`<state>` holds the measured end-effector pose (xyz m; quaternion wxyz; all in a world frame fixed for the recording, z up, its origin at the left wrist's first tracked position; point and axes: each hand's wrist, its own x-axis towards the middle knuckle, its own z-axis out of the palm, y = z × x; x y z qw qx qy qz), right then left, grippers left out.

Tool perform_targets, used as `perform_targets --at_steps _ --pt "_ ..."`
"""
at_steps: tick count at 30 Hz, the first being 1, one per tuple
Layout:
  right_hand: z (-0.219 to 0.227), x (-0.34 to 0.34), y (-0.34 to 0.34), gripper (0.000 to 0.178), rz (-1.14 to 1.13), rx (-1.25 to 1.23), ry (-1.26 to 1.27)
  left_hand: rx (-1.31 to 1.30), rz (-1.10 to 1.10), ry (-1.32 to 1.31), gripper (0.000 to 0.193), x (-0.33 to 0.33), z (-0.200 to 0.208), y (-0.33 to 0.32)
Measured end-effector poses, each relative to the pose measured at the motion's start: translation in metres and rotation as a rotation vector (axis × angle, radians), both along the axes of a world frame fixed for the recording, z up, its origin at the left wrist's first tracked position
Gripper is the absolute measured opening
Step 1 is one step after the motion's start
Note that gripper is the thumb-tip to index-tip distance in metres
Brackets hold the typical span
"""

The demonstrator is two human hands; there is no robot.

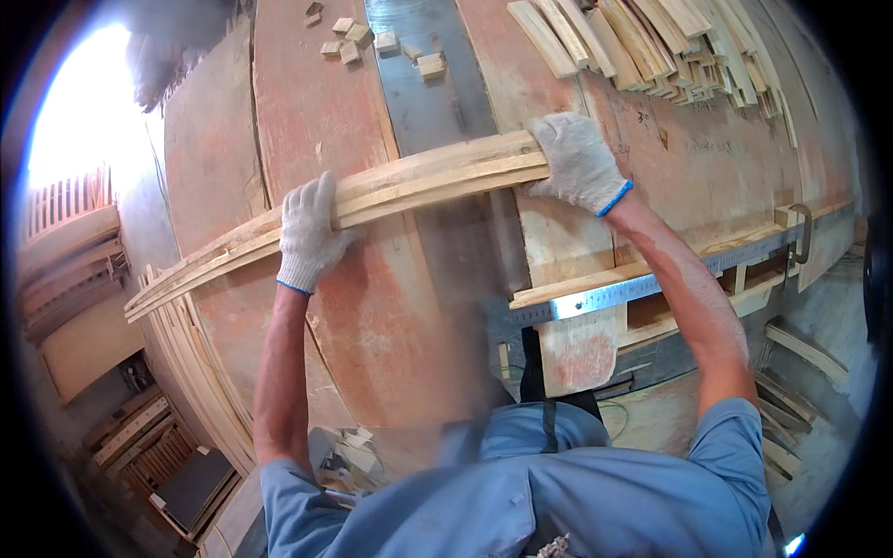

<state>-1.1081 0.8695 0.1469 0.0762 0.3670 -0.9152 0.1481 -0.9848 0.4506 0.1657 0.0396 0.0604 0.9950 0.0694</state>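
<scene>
Long pale wooden strips (437, 177), apparently two lying side by side, stretch across the worktable (349, 316) from the far left to my right hand. My left hand (312, 232), in a white knitted glove, is closed over the strips left of their middle, fingers on the far side and thumb toward me. At their right end, my right hand (577, 166), in a matching glove with a blue cuff, wraps round the tip; some of its fingers are hidden. A grey metal strip (428, 93) set into the table runs beneath the wood.
Several small wood blocks (353, 33) lie at the far side. A pile of cut strips (651, 42) rests at the far right. Along the near right edge runs a wooden fence with a steel ruler (633, 290) and a clamp (802, 232). Long strips (200, 372) stand at the left.
</scene>
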Motion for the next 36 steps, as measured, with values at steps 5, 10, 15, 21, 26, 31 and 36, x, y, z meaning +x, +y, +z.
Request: perform_targets --at_steps 5,10,15,21,26,31,36 --pt "-0.006 -0.013 -0.004 0.075 -0.028 0.057 -0.066 0.015 -0.014 0.002 0.1 -0.014 0.0 -0.006" --pt "-0.007 -0.02 -0.008 0.094 -0.044 0.085 -0.12 -0.01 -0.005 -0.022 0.104 -0.03 0.001 -0.012" --pt "-0.017 -0.026 -0.005 0.085 -0.07 0.158 -0.098 0.016 -0.001 -0.028 0.1 -0.046 0.005 -0.007" --pt "-0.011 -0.042 -0.011 0.058 -0.018 0.051 -0.025 0.025 -0.021 0.069 0.098 -0.045 -0.007 -0.018" --pt "0.001 -0.049 -0.016 0.067 -0.075 0.158 -0.051 0.012 0.036 0.054 0.1 -0.05 -0.001 -0.01" --pt "0.016 -0.045 -0.016 0.078 -0.072 0.32 -0.121 0.008 0.055 0.064 0.095 -0.045 -0.006 -0.013" --pt "0.014 -0.043 -0.013 0.069 -0.104 0.301 -0.028 0.028 0.048 0.031 0.089 -0.05 0.007 0.001"
